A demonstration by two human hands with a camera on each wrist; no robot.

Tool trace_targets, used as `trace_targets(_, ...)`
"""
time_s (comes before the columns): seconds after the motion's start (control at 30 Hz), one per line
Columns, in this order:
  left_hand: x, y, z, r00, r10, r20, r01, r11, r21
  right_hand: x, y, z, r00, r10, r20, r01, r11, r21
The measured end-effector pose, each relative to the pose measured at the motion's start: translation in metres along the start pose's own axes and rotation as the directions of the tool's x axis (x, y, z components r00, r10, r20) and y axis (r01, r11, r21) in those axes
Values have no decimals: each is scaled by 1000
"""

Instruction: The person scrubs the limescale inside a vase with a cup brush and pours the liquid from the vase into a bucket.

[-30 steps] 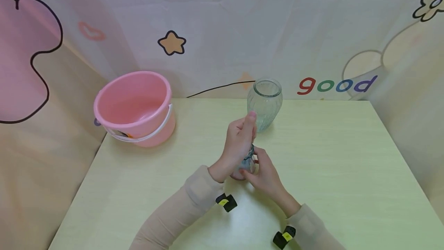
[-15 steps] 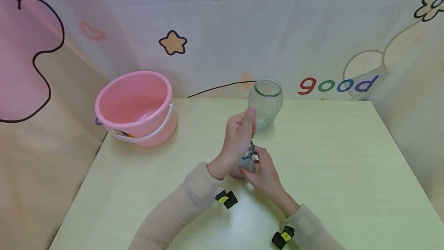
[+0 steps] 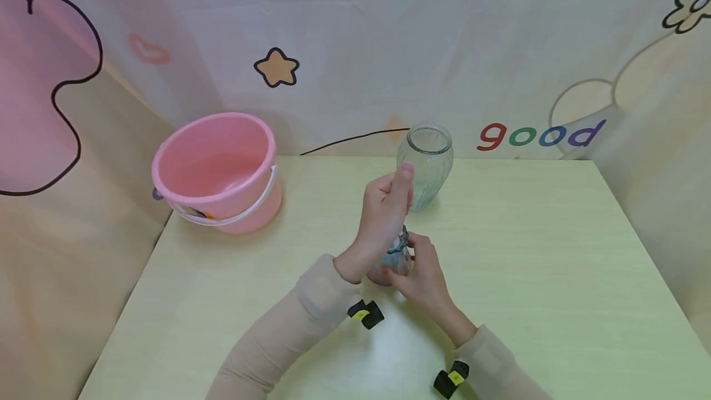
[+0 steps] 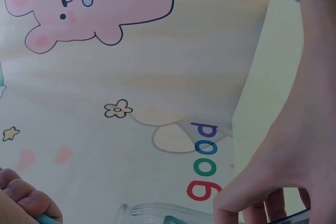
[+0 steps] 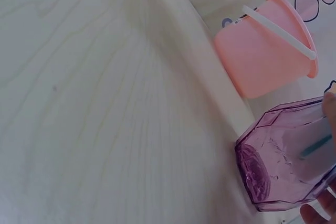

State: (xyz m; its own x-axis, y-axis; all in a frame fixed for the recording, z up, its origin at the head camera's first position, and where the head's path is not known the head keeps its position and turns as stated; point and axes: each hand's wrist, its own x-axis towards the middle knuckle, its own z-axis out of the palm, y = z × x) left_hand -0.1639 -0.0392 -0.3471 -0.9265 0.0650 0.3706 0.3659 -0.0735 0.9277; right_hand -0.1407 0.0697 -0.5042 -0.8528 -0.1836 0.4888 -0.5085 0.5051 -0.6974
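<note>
A faceted glass vase (image 3: pixel 380 273), purple at its base and bluish toward the neck, stands on the table, partly hidden behind my left wrist. My right hand (image 3: pixel 428 279) holds it round the side with thumb and fingers. Above the mouth, my left hand (image 3: pixel 383 212) makes a fist round a slim teal stick (image 4: pixel 48 219), its thumb on top. Through the purple glass (image 5: pixel 283 156) in the right wrist view, a teal streak and a pale shape show inside the vase. My fist hides most of the stick.
A taller clear glass vase (image 3: pixel 428 171) stands just behind my left hand. Farther left is a pink bucket (image 3: pixel 222 221) with a white handle. A printed curtain (image 3: pixel 355 48) hangs behind the pale table (image 3: pixel 528 252).
My left fist has risen slightly over the vase's mouth. The right hand keeps its hold, and the vase stays nearly in place.
</note>
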Motion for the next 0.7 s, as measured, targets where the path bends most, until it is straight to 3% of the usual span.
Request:
trace_targets(0.27, -6, -8, 2, 999, -46, -5, 46, 999, 7, -1, -2, 1, 998, 59, 5, -59, 998, 6)
trace_targets(0.43, -12, -15, 2, 997, -73, 4, 73, 997, 12, -2, -1, 1, 999, 41, -10, -41, 999, -4)
trace_targets(0.7, -17, 1, 0, 998, -64, 22, 64, 998, -10, -1, 0, 3, 999, 0, -34, 0, 1000, -18)
